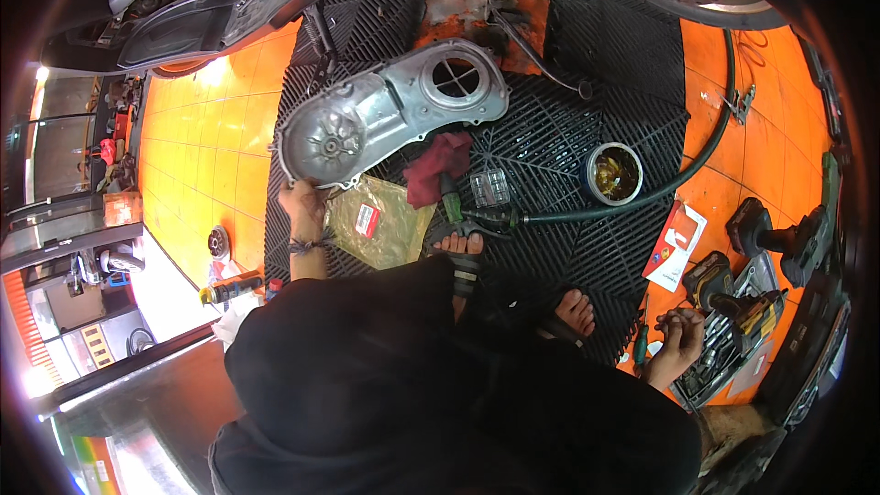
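A large silver metal engine cover [394, 96], long with a round opening at its far right end, lies aslant ahead of me. My left hand [304, 208] is closed on its near left edge, fingertips partly hidden by the rim. My right hand [681, 335] is over a tool tray [706, 385] full of sockets and bits, fingers curled together. Whatever they hold is too small to make out. Beside that hand stands a green-handled screwdriver [640, 345]. A clear plastic bag [380, 247] with a label and a red rag [437, 170] lie just below the cover.
A green air blow gun [452, 202] with a dark hose [701, 160] crosses the black mat [559, 128]. A tub of dark liquid [614, 174] stands right of a small clear box [489, 188]. Cordless drivers [710, 280] lie far right. Motorcycle parts [220, 27] border the far side.
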The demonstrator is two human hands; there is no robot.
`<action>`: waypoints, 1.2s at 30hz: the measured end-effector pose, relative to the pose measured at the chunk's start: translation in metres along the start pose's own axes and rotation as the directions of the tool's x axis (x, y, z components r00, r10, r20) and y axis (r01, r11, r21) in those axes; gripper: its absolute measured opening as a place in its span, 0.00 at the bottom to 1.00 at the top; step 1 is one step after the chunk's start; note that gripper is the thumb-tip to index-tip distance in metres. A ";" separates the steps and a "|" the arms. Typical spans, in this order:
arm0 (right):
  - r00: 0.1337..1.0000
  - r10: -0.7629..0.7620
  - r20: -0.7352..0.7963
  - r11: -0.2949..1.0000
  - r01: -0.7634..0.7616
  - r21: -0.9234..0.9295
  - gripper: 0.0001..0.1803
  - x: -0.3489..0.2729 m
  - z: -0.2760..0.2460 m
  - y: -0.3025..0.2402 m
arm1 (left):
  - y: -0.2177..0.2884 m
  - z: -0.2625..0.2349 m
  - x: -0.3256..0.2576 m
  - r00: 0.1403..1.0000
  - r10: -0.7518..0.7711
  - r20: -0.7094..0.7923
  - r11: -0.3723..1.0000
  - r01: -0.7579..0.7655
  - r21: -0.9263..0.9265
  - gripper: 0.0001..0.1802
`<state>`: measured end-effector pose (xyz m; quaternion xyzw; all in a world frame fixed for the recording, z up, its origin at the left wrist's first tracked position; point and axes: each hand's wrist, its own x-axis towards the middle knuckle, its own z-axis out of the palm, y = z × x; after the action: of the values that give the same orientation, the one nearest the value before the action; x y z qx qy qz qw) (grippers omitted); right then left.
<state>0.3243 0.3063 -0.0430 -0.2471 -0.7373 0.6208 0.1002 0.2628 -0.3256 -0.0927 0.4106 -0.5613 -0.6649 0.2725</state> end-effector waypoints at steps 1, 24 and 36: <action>1.000 -0.003 0.011 1.000 0.003 -0.010 0.05 0.001 0.002 -0.002 | 0.011 -0.007 0.001 0.993 0.113 -0.033 0.992 -0.111 0.054 0.36; 0.934 -0.172 0.315 0.948 0.244 -0.206 0.03 0.075 0.047 -0.063 | 0.143 0.099 -0.093 0.425 0.885 0.193 0.360 -0.885 0.296 0.19; 0.558 -0.055 0.828 -0.230 0.800 -0.555 0.24 0.478 0.122 -0.035 | 0.205 0.061 -0.099 0.561 0.606 0.564 0.109 -0.761 0.639 0.48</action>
<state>-0.1495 0.4302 -0.1108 0.2451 -0.9578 -0.1294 -0.0762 0.2419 -0.2576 0.1323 0.1225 -0.9475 -0.1290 0.2655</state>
